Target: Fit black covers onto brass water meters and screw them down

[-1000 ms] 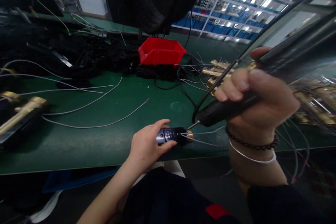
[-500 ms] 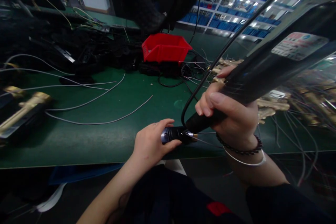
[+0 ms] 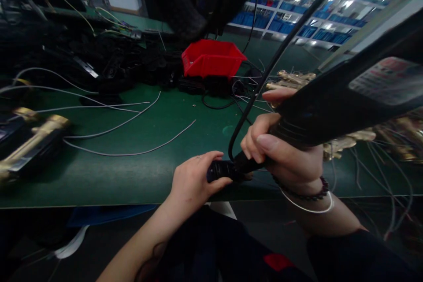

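My right hand (image 3: 284, 150) is closed around a black electric screwdriver (image 3: 317, 101), a thick cylinder with a pale label, tilted down to the left. Its narrow end meets a small black part (image 3: 222, 169) near the bench's front edge. My left hand (image 3: 194, 178) grips that part from the left, thumb on the near side and fingers on the far side. A black cable (image 3: 264, 77) runs from beside the tool's lower end up to the right. The tip of the tool and the underside of the part are hidden.
A red bin (image 3: 213, 59) stands at the back of the green bench (image 3: 132, 176). Brass fittings with black housings and grey wires (image 3: 42, 136) lie at left. More brass pieces (image 3: 350, 141) and loose wires are piled at right. Dark parts fill the back left.
The screwdriver's lower end sits slightly lower against the black part, and the part looks darker. The view has shifted a little. Both hands keep their holds.
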{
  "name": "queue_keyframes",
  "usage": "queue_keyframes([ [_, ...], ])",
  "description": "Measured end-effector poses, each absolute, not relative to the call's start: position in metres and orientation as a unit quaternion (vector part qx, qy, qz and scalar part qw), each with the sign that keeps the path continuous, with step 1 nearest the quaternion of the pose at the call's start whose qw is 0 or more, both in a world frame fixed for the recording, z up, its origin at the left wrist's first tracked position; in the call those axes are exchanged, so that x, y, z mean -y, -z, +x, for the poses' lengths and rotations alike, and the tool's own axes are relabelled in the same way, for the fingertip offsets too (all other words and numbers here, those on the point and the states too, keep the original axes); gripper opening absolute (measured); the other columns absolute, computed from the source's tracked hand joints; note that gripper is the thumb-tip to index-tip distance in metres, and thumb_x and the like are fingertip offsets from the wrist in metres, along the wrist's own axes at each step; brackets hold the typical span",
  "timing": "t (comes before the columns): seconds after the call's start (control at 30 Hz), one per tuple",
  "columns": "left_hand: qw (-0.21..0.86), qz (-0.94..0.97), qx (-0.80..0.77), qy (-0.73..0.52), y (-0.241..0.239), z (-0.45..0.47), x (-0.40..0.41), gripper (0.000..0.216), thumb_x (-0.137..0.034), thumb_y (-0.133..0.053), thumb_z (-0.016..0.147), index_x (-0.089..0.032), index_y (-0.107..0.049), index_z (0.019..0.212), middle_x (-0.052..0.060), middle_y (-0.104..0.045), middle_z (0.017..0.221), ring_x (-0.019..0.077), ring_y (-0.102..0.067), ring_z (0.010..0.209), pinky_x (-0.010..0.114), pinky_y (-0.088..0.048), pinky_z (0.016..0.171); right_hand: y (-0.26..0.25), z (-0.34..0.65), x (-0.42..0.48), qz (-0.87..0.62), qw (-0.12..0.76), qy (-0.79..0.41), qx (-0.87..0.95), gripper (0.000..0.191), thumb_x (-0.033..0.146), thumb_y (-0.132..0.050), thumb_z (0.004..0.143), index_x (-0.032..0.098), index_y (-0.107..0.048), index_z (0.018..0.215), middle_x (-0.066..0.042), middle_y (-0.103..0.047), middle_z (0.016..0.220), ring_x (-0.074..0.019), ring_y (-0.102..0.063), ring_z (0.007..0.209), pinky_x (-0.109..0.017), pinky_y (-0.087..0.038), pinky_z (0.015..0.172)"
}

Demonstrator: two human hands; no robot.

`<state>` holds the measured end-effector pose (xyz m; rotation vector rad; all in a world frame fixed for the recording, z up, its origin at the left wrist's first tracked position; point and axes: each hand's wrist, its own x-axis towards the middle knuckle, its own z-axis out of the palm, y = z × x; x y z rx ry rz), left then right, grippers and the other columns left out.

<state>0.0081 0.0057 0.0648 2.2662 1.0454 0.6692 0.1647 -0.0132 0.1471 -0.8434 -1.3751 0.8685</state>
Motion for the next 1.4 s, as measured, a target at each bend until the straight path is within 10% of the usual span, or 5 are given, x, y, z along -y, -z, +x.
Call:
queue_keyframes([
  [1.4,0.301,0.829,-0.397,-0.256,-0.053,0.012,-0.005,0.042,-0.043,-0.066,0.075,-0.026,-0.06,0.112,0.003,-0.069,0.095,0.0237,-0.066,0.09,0.033,-0.051,0.079,-0.154,0.135,0.007,-0.376,0.566,-0.361,0.638,0.03,0.018,-0.067,0.07,0.026,-0.048,0.092,0.004,-0.052,0.063,-0.0168,-0.053,0.052,-0.033,-0.044,0.05],
])
